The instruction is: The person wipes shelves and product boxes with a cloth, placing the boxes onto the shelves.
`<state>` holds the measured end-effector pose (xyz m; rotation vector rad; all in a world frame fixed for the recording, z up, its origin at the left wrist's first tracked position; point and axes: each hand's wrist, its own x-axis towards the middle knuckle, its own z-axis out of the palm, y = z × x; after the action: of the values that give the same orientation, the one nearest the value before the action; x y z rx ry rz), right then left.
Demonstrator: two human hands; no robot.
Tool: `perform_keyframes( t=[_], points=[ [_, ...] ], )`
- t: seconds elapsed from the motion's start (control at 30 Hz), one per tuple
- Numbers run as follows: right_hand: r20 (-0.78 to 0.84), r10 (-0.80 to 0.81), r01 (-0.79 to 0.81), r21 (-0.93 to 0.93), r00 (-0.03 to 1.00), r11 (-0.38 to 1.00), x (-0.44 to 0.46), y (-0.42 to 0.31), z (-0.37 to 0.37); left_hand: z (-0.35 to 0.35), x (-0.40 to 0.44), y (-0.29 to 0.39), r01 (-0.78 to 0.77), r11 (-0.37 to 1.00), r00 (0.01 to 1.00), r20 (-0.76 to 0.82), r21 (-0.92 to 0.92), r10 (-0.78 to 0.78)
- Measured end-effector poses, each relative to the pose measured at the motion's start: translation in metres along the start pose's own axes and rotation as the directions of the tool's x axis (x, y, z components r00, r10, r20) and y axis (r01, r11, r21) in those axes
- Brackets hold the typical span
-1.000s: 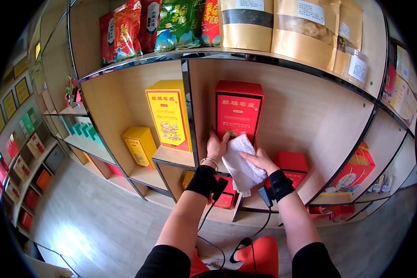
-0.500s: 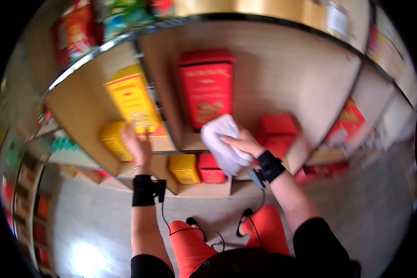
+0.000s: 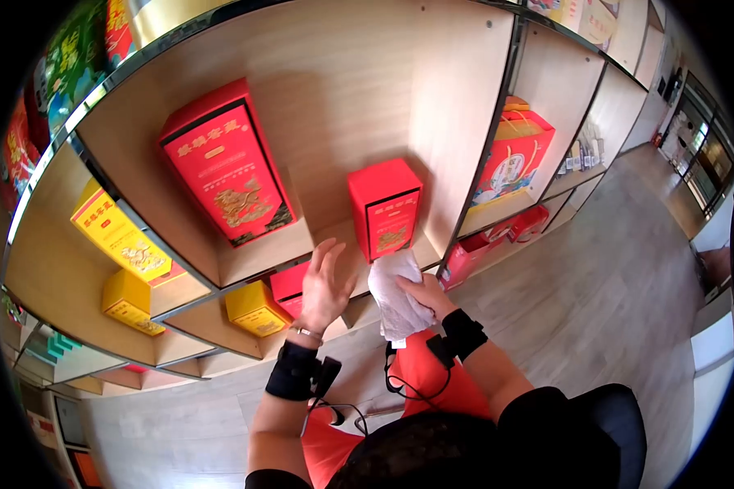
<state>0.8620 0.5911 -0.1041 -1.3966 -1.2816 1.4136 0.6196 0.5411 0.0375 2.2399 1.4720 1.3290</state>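
Note:
My right hand [image 3: 426, 295] grips a white cloth [image 3: 400, 297], which hangs in front of the shelf near the lower front of the smaller red box [image 3: 386, 210]. My left hand [image 3: 326, 285] is raised with its fingers apart and nothing in it, left of the cloth and in front of a low red box [image 3: 287, 287], which it partly covers. The tall red box [image 3: 229, 167] stands upright on the shelf, up and to the left of both hands.
Yellow boxes stand on the left, a tall one [image 3: 122, 232], a small one [image 3: 129, 303] and a low one [image 3: 255, 310]. A red gift bag [image 3: 512, 163] sits in the right compartment. Green and red packets [image 3: 75, 61] lie upper left. A dark shelf edge [image 3: 159, 261] runs below the boxes.
The view has swung to the right along the shelf. My left hand has let go of the cloth and moved away from it, while my right hand has kept hold and is now before the smaller red box.

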Motion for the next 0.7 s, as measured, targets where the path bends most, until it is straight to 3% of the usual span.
perform_keyframes(
  t=[0.03, 0.1, 0.17, 0.2, 0.23, 0.33, 0.37, 0.4, 0.47, 0.53, 0.63, 0.7],
  points=[
    [-0.025, 0.058, -0.058, -0.011, 0.998, 0.998, -0.001, 0.005, -0.010, 0.023, 0.006, -0.016, 0.041, 0.999, 0.999, 0.032, 0.009, -0.041],
    [-0.024, 0.039, -0.038, 0.023, 0.999, 0.999, -0.015, 0.006, -0.020, 0.068, 0.014, -0.051, 0.063, 0.998, 0.996, -0.057, 0.017, -0.062],
    [-0.043, 0.025, -0.022, 0.076, 0.999, 0.997, -0.020, 0.017, -0.032, 0.113, 0.026, -0.084, -0.014, 1.000, 0.991, -0.133, -0.015, 0.012],
    [-0.037, 0.027, -0.023, 0.106, 0.999, 0.994, -0.014, 0.030, -0.035, 0.131, 0.025, -0.108, 0.213, 0.943, 0.975, 0.002, -0.256, -0.220],
    [-0.034, 0.101, -0.096, 0.140, 0.994, 0.986, -0.010, 0.039, -0.040, 0.148, 0.024, -0.131, 0.450, 0.781, 0.889, 0.136, -0.433, -0.437],
    [0.008, 0.224, -0.218, 0.257, 0.975, 0.941, 0.009, 0.077, -0.051, 0.140, 0.051, -0.102, 0.524, 0.669, 0.838, 0.179, -0.528, -0.515],
    [-0.009, 0.254, -0.250, 0.138, 0.967, 0.958, 0.014, 0.083, -0.057, 0.163, 0.051, -0.167, 0.492, 0.832, 0.870, 0.119, -0.255, -0.478],
    [-0.027, 0.290, -0.289, 0.017, 0.957, 0.957, 0.020, 0.090, -0.062, 0.156, 0.063, -0.150, 0.498, 0.833, 0.867, 0.123, -0.241, -0.483],
    [-0.064, 0.302, -0.303, -0.012, 0.951, 0.953, 0.020, 0.096, -0.070, 0.174, 0.067, -0.201, 0.453, 0.858, 0.891, 0.088, -0.243, -0.446],
    [-0.094, 0.312, -0.313, 0.002, 0.945, 0.950, 0.011, 0.086, -0.075, 0.169, 0.082, -0.154, 0.379, 0.592, 0.912, 0.176, -0.711, -0.372],
    [-0.100, 0.301, -0.294, 0.079, 0.949, 0.953, 0.006, 0.086, -0.084, 0.195, 0.080, -0.179, 0.328, 0.562, 0.927, 0.144, -0.759, -0.347],
    [-0.117, 0.274, -0.250, 0.181, 0.955, 0.951, -0.007, 0.072, -0.087, 0.191, 0.078, -0.164, 0.448, 0.527, 0.876, 0.238, -0.722, -0.419]
  ],
)
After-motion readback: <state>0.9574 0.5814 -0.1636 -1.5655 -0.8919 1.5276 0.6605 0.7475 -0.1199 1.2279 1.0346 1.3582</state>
